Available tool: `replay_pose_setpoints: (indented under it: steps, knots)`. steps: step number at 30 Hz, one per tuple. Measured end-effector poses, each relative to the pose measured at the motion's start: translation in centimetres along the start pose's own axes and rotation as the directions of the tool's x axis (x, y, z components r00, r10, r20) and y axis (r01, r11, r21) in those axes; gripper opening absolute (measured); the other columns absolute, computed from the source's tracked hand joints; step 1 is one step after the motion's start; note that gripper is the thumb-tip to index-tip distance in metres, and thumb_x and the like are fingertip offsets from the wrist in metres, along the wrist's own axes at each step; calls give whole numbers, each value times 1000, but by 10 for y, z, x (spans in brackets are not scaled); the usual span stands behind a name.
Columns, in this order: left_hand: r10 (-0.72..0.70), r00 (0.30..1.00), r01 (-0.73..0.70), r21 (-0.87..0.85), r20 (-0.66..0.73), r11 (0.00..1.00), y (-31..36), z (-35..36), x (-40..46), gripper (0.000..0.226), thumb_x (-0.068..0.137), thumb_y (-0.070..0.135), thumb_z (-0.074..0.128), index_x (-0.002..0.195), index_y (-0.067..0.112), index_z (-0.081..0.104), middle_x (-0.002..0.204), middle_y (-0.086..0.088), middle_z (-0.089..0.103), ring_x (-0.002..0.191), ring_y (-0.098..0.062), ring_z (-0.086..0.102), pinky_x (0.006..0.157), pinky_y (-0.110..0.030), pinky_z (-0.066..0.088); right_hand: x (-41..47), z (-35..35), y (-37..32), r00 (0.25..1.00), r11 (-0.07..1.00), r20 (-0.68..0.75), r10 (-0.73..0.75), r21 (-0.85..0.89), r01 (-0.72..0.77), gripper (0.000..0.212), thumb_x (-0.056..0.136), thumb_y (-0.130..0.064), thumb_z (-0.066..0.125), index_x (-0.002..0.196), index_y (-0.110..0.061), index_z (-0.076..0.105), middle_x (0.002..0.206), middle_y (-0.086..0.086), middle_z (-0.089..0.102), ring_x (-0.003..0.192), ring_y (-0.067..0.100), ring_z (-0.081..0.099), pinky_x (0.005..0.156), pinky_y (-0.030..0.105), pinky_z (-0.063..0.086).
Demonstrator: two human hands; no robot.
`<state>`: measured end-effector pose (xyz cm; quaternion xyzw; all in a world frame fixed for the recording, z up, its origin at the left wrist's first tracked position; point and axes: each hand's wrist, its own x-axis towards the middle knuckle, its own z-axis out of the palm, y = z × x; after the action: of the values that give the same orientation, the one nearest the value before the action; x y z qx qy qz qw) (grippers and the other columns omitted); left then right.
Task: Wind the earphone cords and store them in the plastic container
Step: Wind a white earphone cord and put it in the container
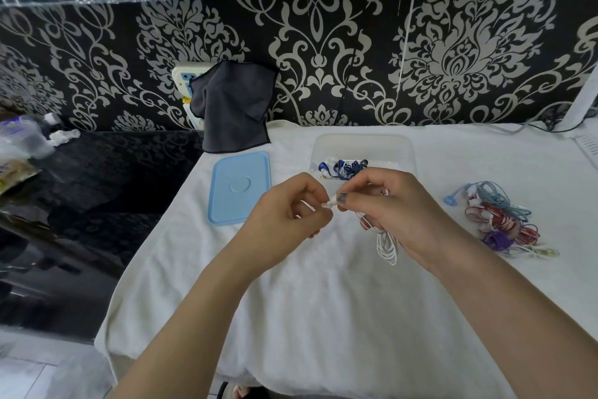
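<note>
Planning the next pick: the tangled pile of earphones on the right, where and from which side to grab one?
Judgement only: take the light blue earbud. It juts out at the left edge of the pile, free of the red and purple cords, lying flat on the white cloth. Come from above on the left side, pinch the bud and lift; its cord is tangled in the pile, so expect drag.

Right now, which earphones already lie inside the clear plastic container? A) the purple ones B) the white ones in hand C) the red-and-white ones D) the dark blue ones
D: the dark blue earphones lie inside the clear plastic container; the rest are outside it.
</note>
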<state>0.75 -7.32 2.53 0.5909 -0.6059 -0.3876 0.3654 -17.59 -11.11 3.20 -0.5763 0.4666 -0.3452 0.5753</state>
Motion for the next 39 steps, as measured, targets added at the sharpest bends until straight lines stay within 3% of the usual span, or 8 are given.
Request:
replay_pose_setpoints:
  steps: [9,15,21,25,29,34,36,39]
  knots:
    - [31,999,-31,-8,-10,999,3,-1,-2,18,88,8,74,90,23,65,77,9,65,62,-15,59,67,-41,54,-1,0,-2,1000,1000,-8,22,17,-22,7,87,-6,70,84,-10,74,74,3,73,45,10,39,51,20,41]
    - [56,998,-56,2,-22,998,4,-2,-4,15,89,9,75,93,22,69,84,5,71,69,-24,66,74,-48,57,-1,-1,-4,997,994,26,79,69,-81,6,88,-7,69,84,-7,73,79,11,73,47,13,33,62,30,44]
    - [69,997,-69,17,-31,997,7,-2,-7,19,90,8,72,97,25,75,84,11,74,80,-13,73,74,-29,55,0,-6,-7,978,965,87,190,168,-202,5,89,-5,68,89,-5,73,56,2,60,49,10,39,71,30,46]
    - [124,991,-125,-11,-42,992,11,-3,-7,20,89,3,73,95,22,76,76,17,73,76,-6,70,72,-13,49,0,-7,-10,967,941,143,212,236,-241,7,89,-4,67,88,-8,73,81,18,53,48,3,53,67,27,46]
    - [115,993,-118,-95,-32,988,13,-4,-8,18,88,1,74,93,18,77,79,6,77,74,-5,69,68,-12,48,-1,-7,-13,957,903,178,228,330,-276,11,90,1,64,88,-8,71,76,10,63,48,3,57,63,26,45]
    - [104,995,-101,-245,2,964,10,-6,-5,14,87,-1,74,97,9,76,93,-14,78,91,-28,75,85,-30,57,-1,-8,-15,944,865,226,241,391,-314,13,89,3,63,83,-7,69,75,11,62,45,4,54,56,24,43]
    - [101,995,-90,-296,24,951,10,-7,-4,13,87,-3,73,97,4,75,95,-17,78,92,-26,74,90,-34,58,0,-9,-14,936,851,246,252,403,-336,15,89,2,64,81,-9,71,76,12,63,51,8,54,53,23,45]
    - [74,995,-46,-351,66,935,7,-7,-3,13,87,-7,70,98,1,73,94,-17,76,87,-20,71,84,-28,57,0,-9,-13,929,836,264,260,419,-353,14,89,2,63,83,-8,70,75,11,64,53,9,56,52,22,46]
